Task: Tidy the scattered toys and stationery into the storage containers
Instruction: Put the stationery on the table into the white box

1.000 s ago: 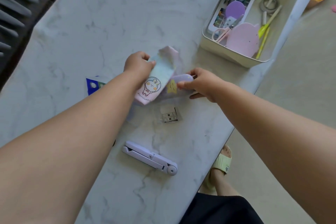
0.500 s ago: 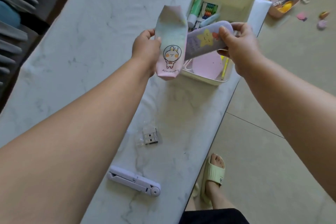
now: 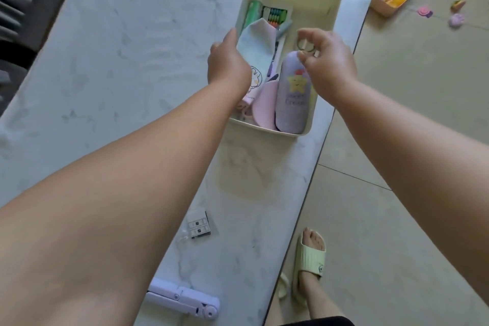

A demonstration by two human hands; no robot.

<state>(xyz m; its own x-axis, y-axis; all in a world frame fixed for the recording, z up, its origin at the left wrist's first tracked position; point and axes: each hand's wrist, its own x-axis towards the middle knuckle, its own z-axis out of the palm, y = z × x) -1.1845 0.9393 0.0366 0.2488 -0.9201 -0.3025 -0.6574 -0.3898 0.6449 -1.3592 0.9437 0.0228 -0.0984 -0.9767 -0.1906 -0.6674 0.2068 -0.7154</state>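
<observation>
A cream storage box (image 3: 321, 0) stands on the white marble desk (image 3: 127, 66), its right wall close to the desk's right edge. Inside it the left hand (image 3: 227, 66) grips a soft pouch (image 3: 255, 47), pale blue-green fading to pink at the near end, with a cartoon bunny partly hidden behind the hand; the fingers are closed on its left side. Just right of it a lilac case (image 3: 293, 95) with a yellow star lies lengthwise along the box's right wall, its near end against the near wall. The right hand (image 3: 329, 61) hovers over the case's far end, its fingers loosely curled and apart from the case, holding nothing that can be made out. A pink round piece (image 3: 263, 106) sits between pouch and case; a green tube (image 3: 252, 12) and a set of coloured pens (image 3: 276, 16) lie farther in. The far third of the box is bare.

Nearer on the desk lie a small clear packet (image 3: 198, 226) and a lilac folding stand (image 3: 185, 302) at the near edge, with open marble to the left. On the floor to the far right, a tan basket (image 3: 383, 9) holds toys, with a few small toys (image 3: 456, 20) scattered beside it.
</observation>
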